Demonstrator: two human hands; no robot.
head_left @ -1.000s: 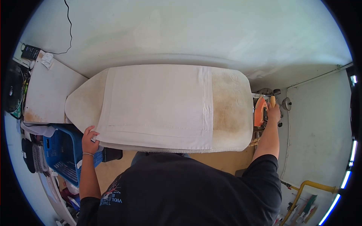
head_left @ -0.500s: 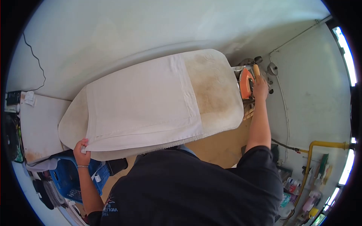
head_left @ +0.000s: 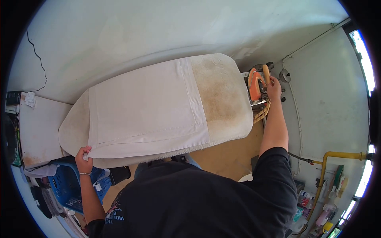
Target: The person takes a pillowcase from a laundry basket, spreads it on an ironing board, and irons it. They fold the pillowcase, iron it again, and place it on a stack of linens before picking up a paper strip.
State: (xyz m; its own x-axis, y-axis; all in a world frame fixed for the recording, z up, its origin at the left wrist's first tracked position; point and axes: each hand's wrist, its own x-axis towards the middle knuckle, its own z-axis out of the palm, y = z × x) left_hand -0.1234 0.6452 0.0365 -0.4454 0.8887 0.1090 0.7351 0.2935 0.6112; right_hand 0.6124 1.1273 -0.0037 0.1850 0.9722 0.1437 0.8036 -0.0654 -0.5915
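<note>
A plain white cloth [head_left: 139, 107] with stitched hems lies over the padded ironing board [head_left: 226, 95]. Its near-left corner is pinched between the fingers of my left hand [head_left: 83, 158], at the board's near edge. Past the board's right end sits an orange iron [head_left: 254, 85] with a wooden handle, on a metal stand. My right hand [head_left: 274, 88] is closed at the near end of that handle; the palm side is hidden. A braided cord [head_left: 262, 114] hangs below the iron.
A blue plastic basket [head_left: 65, 186] stands below at the left, by a white table [head_left: 39, 131]. A yellow pipe [head_left: 326, 170] runs along the right wall, with bottles [head_left: 305, 198] near it. The back wall borders the board's far side.
The view has shifted slightly. My right hand has moved a little away from me beside the iron's handle, and more of the cord shows. My left hand still pinches the cloth corner.
</note>
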